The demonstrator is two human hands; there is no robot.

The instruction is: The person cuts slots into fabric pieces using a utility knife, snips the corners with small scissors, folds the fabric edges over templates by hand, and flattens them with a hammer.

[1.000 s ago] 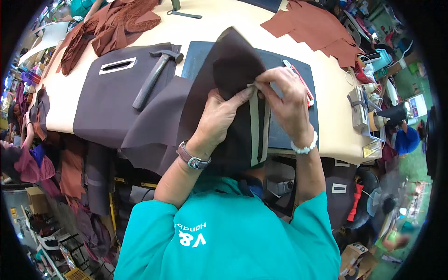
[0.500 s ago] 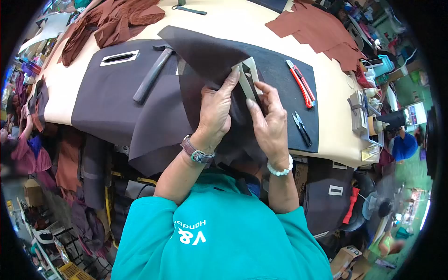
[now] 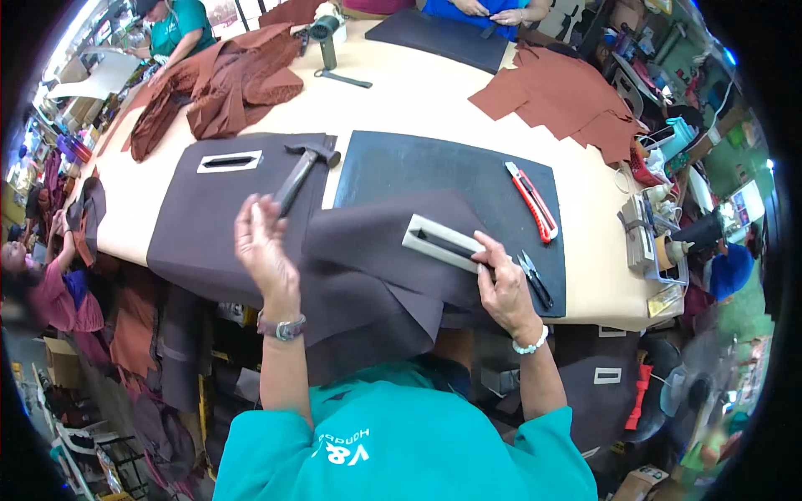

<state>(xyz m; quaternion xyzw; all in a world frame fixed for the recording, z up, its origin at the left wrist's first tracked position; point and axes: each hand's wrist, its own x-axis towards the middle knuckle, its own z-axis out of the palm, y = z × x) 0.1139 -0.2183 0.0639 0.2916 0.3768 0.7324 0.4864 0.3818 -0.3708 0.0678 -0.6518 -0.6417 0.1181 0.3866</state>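
My right hand [image 3: 505,288] pinches the right end of a pale rectangular frame [image 3: 430,240] set around a slot in a dark brown sheet [image 3: 376,275]. This sheet lies partly on the black cutting mat [image 3: 401,159] and drapes over the table's near edge. My left hand [image 3: 267,250] is raised off the sheet, slightly blurred, with its fingers loosely apart and nothing visible in them. Just beyond it lies a hammer [image 3: 305,171], its handle end partly hidden by the hand. The hammer rests on a second dark panel with its own pale-framed slot [image 3: 230,161].
A red utility knife [image 3: 532,202] and small thread snips [image 3: 535,280] lie on the mat's right side. Rust-brown pieces [image 3: 560,96] and crumpled brown material [image 3: 242,79] sit farther back. A co-worker's hands [image 3: 493,12] are across the table. Bottles in a holder [image 3: 668,242] stand right.
My left hand has let go of the sheet and moved left toward the hammer. The sheet, upright and folded before, now lies lower and flatter, with my right hand still on the frame.
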